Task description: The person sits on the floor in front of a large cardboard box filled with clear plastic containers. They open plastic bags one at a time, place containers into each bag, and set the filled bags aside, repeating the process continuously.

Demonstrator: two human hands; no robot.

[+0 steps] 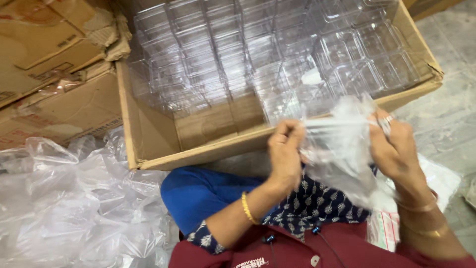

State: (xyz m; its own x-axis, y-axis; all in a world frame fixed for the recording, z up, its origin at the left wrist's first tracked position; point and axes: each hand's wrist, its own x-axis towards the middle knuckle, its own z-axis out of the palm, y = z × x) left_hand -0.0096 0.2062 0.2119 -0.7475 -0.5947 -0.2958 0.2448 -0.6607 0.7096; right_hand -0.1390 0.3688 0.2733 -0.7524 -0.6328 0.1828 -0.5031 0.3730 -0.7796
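My left hand [286, 151] and my right hand [394, 149] both grip a clear crinkled plastic bag [339, 144], held stretched between them above my lap. The left fingers pinch its left edge; the right fingers are curled around its right side, and a ring shows there. Just beyond the hands lies an open cardboard box [148, 129] packed with rows of clear plastic compartment trays [258, 54]. The bag hangs down over my patterned dark-blue clothing.
A heap of crumpled clear plastic bags [69, 203] fills the left foreground. Flattened and stacked cardboard boxes [49, 64] stand at the upper left. A grey stone floor [446, 114] shows at the right, with white plastic wrapping [441, 181] beside my right arm.
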